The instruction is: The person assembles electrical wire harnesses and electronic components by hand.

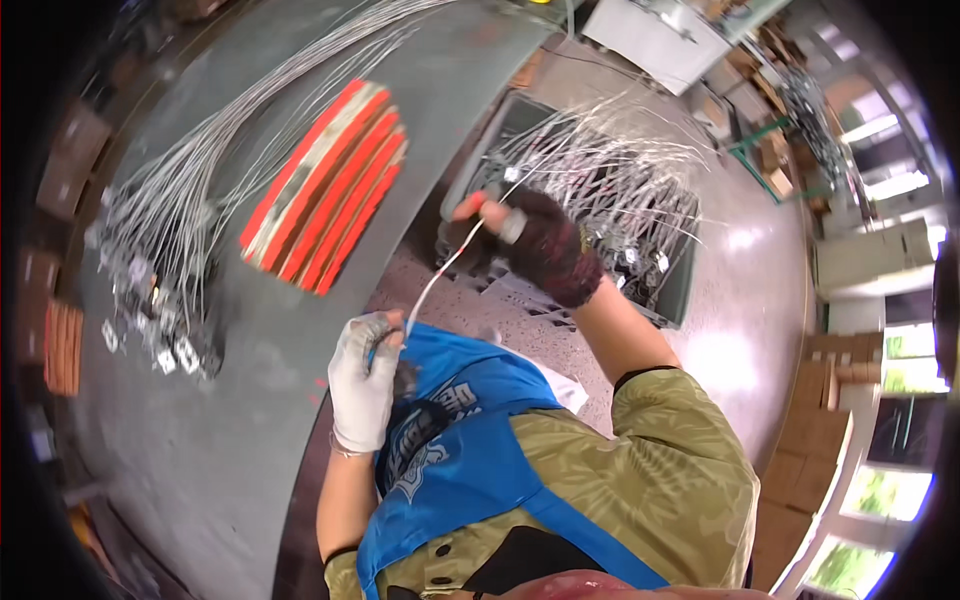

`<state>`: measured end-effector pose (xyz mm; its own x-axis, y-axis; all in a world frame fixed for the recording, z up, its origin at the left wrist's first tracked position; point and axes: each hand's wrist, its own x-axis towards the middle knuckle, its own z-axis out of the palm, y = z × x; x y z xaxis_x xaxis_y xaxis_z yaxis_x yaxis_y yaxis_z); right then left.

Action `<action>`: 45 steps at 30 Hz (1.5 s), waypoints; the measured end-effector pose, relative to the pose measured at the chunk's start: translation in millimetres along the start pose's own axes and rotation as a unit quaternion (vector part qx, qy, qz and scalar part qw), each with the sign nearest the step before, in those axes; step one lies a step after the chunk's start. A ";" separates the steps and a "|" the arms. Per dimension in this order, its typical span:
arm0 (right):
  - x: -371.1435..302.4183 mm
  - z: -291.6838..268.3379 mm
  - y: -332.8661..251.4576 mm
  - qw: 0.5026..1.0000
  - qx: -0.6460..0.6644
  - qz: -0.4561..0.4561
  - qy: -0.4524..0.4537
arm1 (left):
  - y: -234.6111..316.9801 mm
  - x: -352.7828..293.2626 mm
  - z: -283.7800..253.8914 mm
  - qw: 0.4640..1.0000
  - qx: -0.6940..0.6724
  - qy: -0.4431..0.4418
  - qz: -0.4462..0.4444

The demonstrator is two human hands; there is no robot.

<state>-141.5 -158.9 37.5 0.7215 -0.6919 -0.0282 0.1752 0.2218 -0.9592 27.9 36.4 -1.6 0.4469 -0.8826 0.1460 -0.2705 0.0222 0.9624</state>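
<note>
Beside the grey table (250, 430), holding a white cable (440, 274) between the pinched fingertips of the left hand (364, 380) and closed fingers of the right hand (545, 240), seemingly partway, with a cable bundle (205, 165) already laid out and loose cables (630, 165) apparently left in the crate (689, 268).

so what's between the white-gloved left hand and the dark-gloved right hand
In the head view, a thin white cable spans the gap from the left hand up to the right hand.
</note>
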 end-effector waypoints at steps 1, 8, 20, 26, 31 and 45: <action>-3.3 -17.2 -18.9 0.998 -0.025 0.046 0.042 | 2.3 6.9 3.4 0.994 0.065 -0.012 0.091; 8.9 -260.6 -6.7 0.927 0.093 0.008 0.363 | -5.0 -0.4 2.9 0.998 0.048 -0.042 -0.002; -12.2 -263.5 163.3 0.901 0.100 0.098 0.411 | 3.2 -37.8 -62.8 0.968 0.236 0.067 -0.042; 6.6 -199.2 103.9 0.940 0.002 0.096 0.326 | 22.1 -35.2 -111.3 0.955 0.257 0.145 -0.011; 40.0 -150.1 75.1 0.971 -0.024 0.096 0.220 | 31.4 -4.4 -169.6 0.891 0.346 0.276 0.097; 35.7 -102.1 56.6 0.975 -0.072 0.060 0.200 | -40.5 178.8 -217.6 0.736 0.655 -0.084 -0.148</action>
<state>-174.2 -241.2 -46.6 0.4063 -0.8861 -0.2229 -0.0113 0.2390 -0.9709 304.3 -20.1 35.3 0.5693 -0.8062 -0.1611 -0.8221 -0.5572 -0.1171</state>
